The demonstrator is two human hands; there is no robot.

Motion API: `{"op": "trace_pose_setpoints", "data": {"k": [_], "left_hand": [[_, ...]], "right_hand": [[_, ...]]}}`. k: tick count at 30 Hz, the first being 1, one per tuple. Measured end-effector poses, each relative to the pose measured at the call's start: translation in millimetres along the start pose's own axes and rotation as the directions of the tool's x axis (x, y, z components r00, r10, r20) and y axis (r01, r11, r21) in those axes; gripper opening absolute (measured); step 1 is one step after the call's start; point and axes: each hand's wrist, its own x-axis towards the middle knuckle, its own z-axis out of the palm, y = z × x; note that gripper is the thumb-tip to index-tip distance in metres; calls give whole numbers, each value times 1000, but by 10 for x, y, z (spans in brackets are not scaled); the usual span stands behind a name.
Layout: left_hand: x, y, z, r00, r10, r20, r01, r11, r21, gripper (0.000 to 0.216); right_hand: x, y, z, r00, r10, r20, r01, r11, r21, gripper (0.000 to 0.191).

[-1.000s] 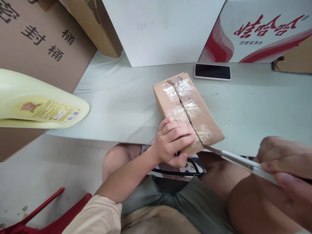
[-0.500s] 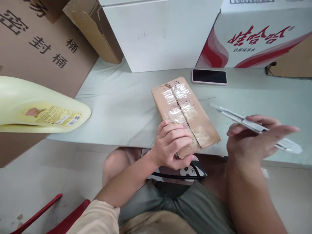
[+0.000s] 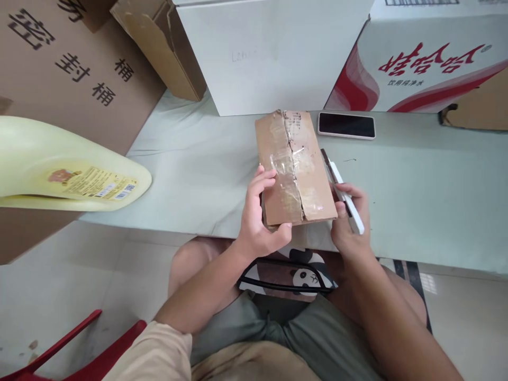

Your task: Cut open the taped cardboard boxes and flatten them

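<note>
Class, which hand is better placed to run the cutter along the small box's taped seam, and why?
Probably the right hand: it holds the cutter, blade out, beside the small box's right edge. The left hand is occupied, gripping the box's left side and near edge.

The left edge is cutting off the jug (image 3: pixel 51 145), and its label (image 3: pixel 105 182) is carrying print too small to read. The top edge is cropping the white box (image 3: pixel 273 69). The carton (image 3: pixel 311 182) is hiding its underside; the knife (image 3: pixel 351 210) is covering part of the right hand (image 3: pixel 349 238).
</note>
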Motion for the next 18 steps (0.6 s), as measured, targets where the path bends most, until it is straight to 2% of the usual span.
{"op": "trace_pose_setpoints", "data": {"k": [4, 6, 8, 10, 12, 14, 16, 18], "left_hand": [[41, -111, -116, 995, 101, 5, -101, 994, 48, 80], [48, -152, -169, 992, 120, 24, -122, 990, 65, 85], [42, -167, -204, 994, 111, 15, -112, 992, 60, 82], [36, -169, -227, 995, 87, -45, -85, 995, 53, 71], [46, -174, -253, 989, 1, -147, 6, 999, 42, 60], [85, -190, -291, 955, -174, -242, 173, 985, -24, 54], [153, -212, -343, 870, -393, -297, 359, 919, -164, 54], [234, -233, -401, 765, -562, -315, 470, 821, -323, 54]], "right_hand": [[3, -27, 22, 999, 25, -42, -24, 999, 23, 45], [13, -24, 25, 999, 35, -24, -34, 998, 49, 45], [14, -10, 27, 999, 38, 6, -39, 996, 75, 45], [5, 9, 24, 998, 49, 27, -52, 994, 96, 42], [-9, 21, 13, 997, 72, 29, -74, 993, 93, 38], [-18, 20, -6, 994, 107, 17, -107, 992, 64, 36], [-18, 13, -27, 990, 138, -12, -138, 990, 30, 38], [-8, 10, -45, 985, 168, -34, -168, 986, 6, 39]]}}
